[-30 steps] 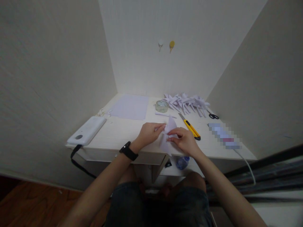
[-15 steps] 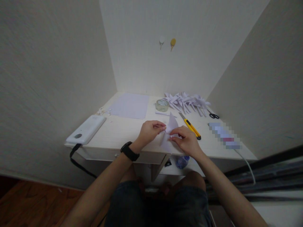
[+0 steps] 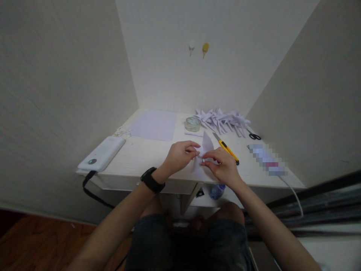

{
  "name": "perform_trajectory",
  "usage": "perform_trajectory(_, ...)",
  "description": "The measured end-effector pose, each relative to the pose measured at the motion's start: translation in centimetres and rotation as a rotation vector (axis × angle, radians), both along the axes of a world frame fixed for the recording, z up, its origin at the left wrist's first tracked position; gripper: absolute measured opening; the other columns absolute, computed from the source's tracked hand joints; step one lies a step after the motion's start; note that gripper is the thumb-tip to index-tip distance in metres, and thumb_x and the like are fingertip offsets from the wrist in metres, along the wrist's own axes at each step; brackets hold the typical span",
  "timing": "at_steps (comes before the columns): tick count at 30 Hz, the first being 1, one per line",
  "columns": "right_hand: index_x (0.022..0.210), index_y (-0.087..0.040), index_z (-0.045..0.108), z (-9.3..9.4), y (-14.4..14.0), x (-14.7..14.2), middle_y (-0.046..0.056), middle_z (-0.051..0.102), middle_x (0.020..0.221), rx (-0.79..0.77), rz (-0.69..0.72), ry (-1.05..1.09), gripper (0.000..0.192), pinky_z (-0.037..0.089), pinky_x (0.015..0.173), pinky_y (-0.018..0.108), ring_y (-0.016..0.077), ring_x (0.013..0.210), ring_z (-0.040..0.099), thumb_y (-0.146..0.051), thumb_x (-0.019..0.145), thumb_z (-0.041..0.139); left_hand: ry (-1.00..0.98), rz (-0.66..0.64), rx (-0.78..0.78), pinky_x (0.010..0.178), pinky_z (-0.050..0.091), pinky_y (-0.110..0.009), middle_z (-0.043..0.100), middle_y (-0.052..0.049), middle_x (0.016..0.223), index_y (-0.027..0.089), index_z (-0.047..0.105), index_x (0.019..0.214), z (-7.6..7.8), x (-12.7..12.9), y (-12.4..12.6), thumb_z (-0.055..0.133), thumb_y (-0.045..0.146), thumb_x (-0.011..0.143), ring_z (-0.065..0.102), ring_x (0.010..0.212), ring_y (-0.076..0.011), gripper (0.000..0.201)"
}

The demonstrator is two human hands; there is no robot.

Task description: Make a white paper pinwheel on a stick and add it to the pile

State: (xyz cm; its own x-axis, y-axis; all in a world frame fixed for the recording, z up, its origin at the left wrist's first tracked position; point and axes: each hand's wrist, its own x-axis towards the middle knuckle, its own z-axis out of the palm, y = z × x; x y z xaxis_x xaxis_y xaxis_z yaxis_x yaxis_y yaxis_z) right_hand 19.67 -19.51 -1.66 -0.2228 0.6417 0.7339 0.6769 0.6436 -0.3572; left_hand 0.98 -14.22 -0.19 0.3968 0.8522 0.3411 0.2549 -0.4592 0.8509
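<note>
Between my hands stands a partly folded white paper pinwheel (image 3: 208,143), one pointed blade sticking up and another part hanging below my fingers. My left hand (image 3: 180,156) pinches it from the left, near its middle. From the right, my right hand (image 3: 223,163) grips it with thumb and fingers closed. The fingertips hide the pinwheel's centre. Just right of my right hand lies a yellow utility knife (image 3: 229,151) with its blade out. A thin rolled paper stick (image 3: 193,134) and a roll of clear tape (image 3: 193,125) lie behind my hands.
Several finished paper pinwheels (image 3: 221,120) are heaped at the back right, by black-handled scissors (image 3: 254,136). Paper sheets (image 3: 155,124) lie back left, near paper scraps (image 3: 122,131). A white power bank (image 3: 103,153) sits at the left edge; a blurred-out device (image 3: 266,160) lies right.
The fingers of my left hand have shifted slightly right and up at the pinwheel's middle. My right hand keeps nearly the same hold. The view has moved a little.
</note>
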Motion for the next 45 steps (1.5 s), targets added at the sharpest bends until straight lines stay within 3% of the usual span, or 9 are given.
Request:
perform_trajectory(17,0.082,-0.025,0.074,0.07,-0.21,0.00,0.001,0.072,0.072,-0.066,-0.020,0.047,0.012,0.044,0.063,0.033,0.0199,0.069,0.058,-0.024,0.074,0.082,-0.135,-0.035,-0.182,0.052,0.052,-0.019,0.074,-0.002,0.073,0.014,0.072,0.095,0.21,0.15,-0.89,0.071,0.016,0.075,0.068,0.061,-0.0128,0.021)
perform_trajectory(21,0.081,-0.025,0.073,-0.03,-0.07,0.05,0.001,0.073,0.075,-0.070,-0.007,0.076,0.011,0.045,0.063,0.033,0.0196,0.069,0.059,-0.024,0.074,0.082,-0.129,-0.034,-0.182,0.051,0.052,-0.019,0.073,-0.001,0.068,0.014,0.072,0.093,0.28,0.10,-0.94,0.072,0.015,0.074,0.066,0.059,-0.0120,0.019)
perform_trajectory(28,0.080,-0.026,0.075,0.00,0.24,-0.04,0.005,0.075,0.096,-0.074,0.023,0.157,0.008,0.050,0.073,0.036,0.0226,0.087,0.067,-0.029,0.075,0.081,-0.180,-0.054,-0.171,0.054,0.054,-0.020,0.072,-0.001,0.067,0.014,0.072,0.092,-0.04,0.05,-0.87,0.072,0.015,0.074,0.068,0.061,-0.0133,0.019)
perform_trajectory(38,0.077,-0.025,0.074,-0.35,0.35,-0.02,0.005,0.075,0.087,-0.195,0.006,0.282,0.014,0.048,0.064,0.034,0.0213,0.078,0.064,-0.034,0.071,0.082,-0.134,-0.067,-0.111,0.061,0.055,-0.023,0.072,-0.002,0.066,0.014,0.073,0.092,-0.55,-0.07,-0.42,0.073,0.022,0.074,0.068,0.061,-0.0144,0.019)
perform_trajectory(45,0.076,-0.025,0.073,-0.26,0.13,0.02,0.005,0.074,0.086,-0.216,0.001,0.250,0.014,0.048,0.064,0.035,0.0219,0.078,0.063,-0.035,0.072,0.081,-0.162,-0.064,-0.206,0.056,0.053,-0.022,0.072,-0.003,0.067,0.014,0.074,0.090,-0.20,0.16,-0.57,0.076,0.021,0.071,0.065,0.057,-0.0122,0.020)
